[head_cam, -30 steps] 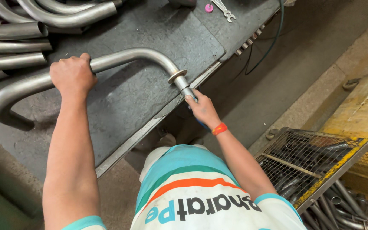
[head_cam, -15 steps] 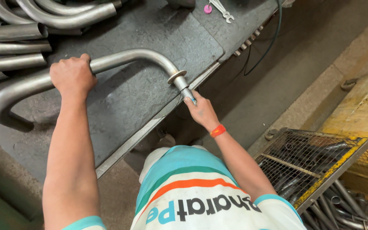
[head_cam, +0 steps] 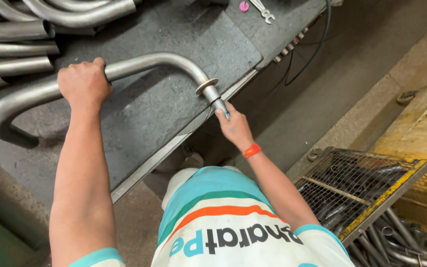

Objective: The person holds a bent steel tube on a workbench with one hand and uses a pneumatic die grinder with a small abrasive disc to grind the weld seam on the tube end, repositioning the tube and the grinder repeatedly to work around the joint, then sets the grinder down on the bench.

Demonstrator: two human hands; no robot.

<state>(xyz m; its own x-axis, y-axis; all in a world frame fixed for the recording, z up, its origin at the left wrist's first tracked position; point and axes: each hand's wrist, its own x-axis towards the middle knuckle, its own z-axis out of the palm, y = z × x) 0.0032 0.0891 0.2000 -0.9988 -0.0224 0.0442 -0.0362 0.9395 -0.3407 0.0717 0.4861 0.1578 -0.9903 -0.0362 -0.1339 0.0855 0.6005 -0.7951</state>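
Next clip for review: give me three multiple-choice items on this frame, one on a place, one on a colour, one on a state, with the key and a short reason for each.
1. Where does the wire mesh crate stand?
A. On the workbench
B. On the floor to the person's right
C. Behind the stacked pipes

2. What colour is the wristband on the right arm?
A. Orange-red
B. Blue
C. Black

3. How does the left hand meet the bent metal pipe?
A. Hovers above it
B. Lies flat beside it
C. Is closed around it

Key: 1 B, the crate sits low on the floor beside the dark workbench, holding metal parts. 2 A, the band at the wrist is orange-red. 3 C, the fingers wrap over the pipe on the bench, while the right hand grips the pipe's end below its flange.
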